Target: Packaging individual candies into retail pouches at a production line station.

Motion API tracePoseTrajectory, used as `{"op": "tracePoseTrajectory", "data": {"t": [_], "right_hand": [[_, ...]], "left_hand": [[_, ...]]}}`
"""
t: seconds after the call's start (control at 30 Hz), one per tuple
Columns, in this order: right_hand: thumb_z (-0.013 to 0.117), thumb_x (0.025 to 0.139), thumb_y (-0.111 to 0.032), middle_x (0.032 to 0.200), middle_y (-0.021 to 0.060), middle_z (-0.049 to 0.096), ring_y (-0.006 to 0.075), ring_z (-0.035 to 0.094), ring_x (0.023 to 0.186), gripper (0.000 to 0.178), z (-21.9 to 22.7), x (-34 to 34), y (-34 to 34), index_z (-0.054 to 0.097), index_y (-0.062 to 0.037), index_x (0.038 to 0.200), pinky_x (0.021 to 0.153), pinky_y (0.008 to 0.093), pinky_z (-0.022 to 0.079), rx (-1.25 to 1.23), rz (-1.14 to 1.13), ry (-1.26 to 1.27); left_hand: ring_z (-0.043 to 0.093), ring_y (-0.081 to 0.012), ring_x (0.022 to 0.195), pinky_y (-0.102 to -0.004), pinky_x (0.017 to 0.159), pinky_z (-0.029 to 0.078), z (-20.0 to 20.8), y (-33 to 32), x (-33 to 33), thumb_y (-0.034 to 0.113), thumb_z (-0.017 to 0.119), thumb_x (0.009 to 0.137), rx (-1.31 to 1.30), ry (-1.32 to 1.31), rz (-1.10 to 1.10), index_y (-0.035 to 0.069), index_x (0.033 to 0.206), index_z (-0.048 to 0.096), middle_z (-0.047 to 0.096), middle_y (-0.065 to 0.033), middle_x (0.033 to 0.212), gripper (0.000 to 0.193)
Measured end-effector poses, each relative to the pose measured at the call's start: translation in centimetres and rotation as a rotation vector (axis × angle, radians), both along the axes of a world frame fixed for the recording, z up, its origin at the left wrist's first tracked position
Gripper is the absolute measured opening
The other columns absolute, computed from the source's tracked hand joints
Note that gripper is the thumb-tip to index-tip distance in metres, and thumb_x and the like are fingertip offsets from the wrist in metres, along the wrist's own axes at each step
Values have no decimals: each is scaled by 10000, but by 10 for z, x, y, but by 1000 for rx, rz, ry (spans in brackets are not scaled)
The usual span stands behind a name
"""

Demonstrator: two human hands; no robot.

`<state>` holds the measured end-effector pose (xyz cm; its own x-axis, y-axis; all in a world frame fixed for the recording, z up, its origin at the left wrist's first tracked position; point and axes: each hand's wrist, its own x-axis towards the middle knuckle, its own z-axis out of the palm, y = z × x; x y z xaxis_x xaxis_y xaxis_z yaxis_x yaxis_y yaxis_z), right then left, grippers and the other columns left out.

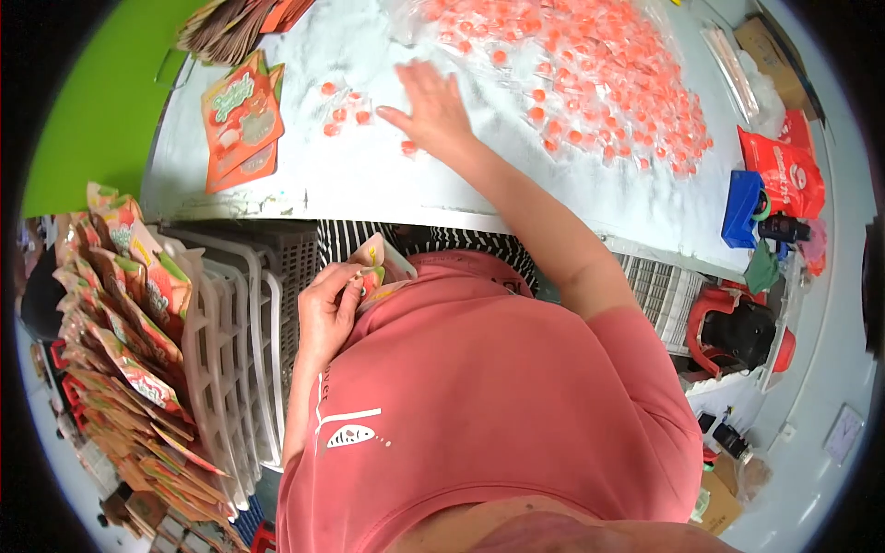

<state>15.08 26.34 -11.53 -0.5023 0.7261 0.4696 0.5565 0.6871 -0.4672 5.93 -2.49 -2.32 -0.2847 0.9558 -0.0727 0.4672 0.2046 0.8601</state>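
Observation:
My left hand point(328, 306) is closed around the edge of a printed pouch point(396, 265), holding it against my body just below the table edge. The pouch mouth gapes, and its inside is mostly hidden. My right hand point(433, 111) reaches over the white table, slightly blurred, with its fingers outstretched and nothing seen in them. One small clear-wrapped orange-red piece point(408, 147) lies by the base of that hand. Several more wrapped pieces point(339, 115) sit just left of its fingertips. A large heap of the same pieces point(599, 83) spreads to the right.
Flat printed pouches point(241, 120) lie at the table's left, with a stack of pouches point(226, 28) behind them. Filled-looking pouches point(138, 304) crowd pale plastic crates point(230, 359) on my left. A blue holder point(740, 210) and a red bag point(784, 175) stand at the right edge.

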Motion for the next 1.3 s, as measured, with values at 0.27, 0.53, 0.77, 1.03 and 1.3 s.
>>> {"op": "tracePoseTrajectory", "data": {"t": [0.27, 0.53, 0.77, 1.03, 1.3], "right_hand": [[662, 902, -275, 1320, 164, 555, 326, 549, 1195, 384, 22, -3, -14, 627, -72, 1226, 1014, 455, 438, -283, 267, 455], [650, 892, -181, 1322, 148, 563, 345, 563, 1160, 356, 12, 156, 18, 619, -66, 1228, 954, 430, 487, 113, -166, -38], [629, 902, -131, 1250, 128, 593, 266, 586, 1130, 336, 36, 189, -4, 614, -54, 1229, 932, 366, 488, -416, -85, 444], [675, 846, -34, 1102, 120, 633, 275, 607, 1077, 257, 27, 210, -51, 648, -45, 1102, 893, 342, 495, -153, -103, 226], [681, 807, -19, 1096, 115, 634, 316, 596, 1041, 250, 21, 205, -58, 659, -48, 1054, 887, 389, 493, -46, -42, 73]], "left_hand": [[652, -255, 791, -297, 731, 497, 0, -3, -3, 21, 599, 931, -28, 27, -2, -11, 1000, 676, 670, -139, 897, 108], [649, -255, 782, -290, 718, 495, -7, 8, -3, 5, 611, 919, -31, 5, -51, -9, 997, 677, 670, -136, 889, 103], [619, -201, 806, -278, 760, 467, -1, 15, 4, 26, 610, 932, -95, -1, -45, -27, 991, 685, 666, -122, 884, 109], [612, -197, 800, -274, 758, 463, -3, 15, 4, 29, 619, 931, -91, 16, -68, -23, 999, 683, 663, -118, 878, 107], [610, -189, 802, -267, 757, 460, 1, 12, 6, 35, 619, 935, -104, 29, -55, -25, 999, 680, 657, -111, 883, 106]]}}
